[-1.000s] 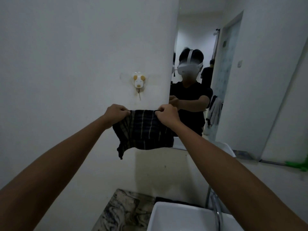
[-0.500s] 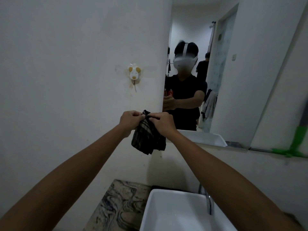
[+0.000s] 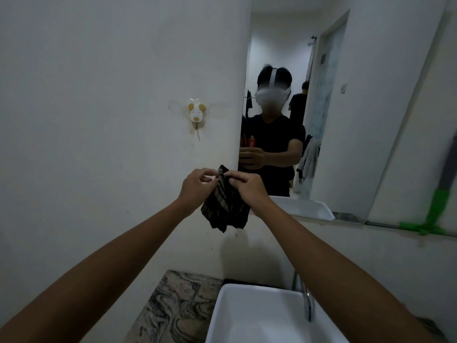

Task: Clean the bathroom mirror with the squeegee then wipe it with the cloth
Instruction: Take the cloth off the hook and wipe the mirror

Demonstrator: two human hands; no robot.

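— How many of each?
— Two hands, both bare, meeting at centre frame. One cloth (image 3: 223, 206), dark with pale stripes. One mirror (image 3: 366, 120) filling the right half. One squeegee (image 3: 436, 209), green head, at the right edge, leaning on the ledge below the glass. One white sink (image 3: 259, 315) at the bottom, one tap (image 3: 306, 303) over it, one mouse-shaped wall hook (image 3: 196, 115) left of the mirror.
— Fingers?
— Left hand (image 3: 196, 186): thumb and forefinger pinched on the cloth's top edge, the rest loosely curled. Right hand (image 3: 247, 188): closed over the same top edge, knuckles up.
— Changed since half a second ago?
— Barely. Hands still close together on the bunched top. A second ago spread apart, cloth stretched flat between them; now gathered into a narrow bundle.
— Cloth's position and axis?
— Held in the air before the wall, just left of the mirror's lower left corner, above the sink. Long axis near vertical, hanging down from the fingers, ragged lower end pointing toward the basin.
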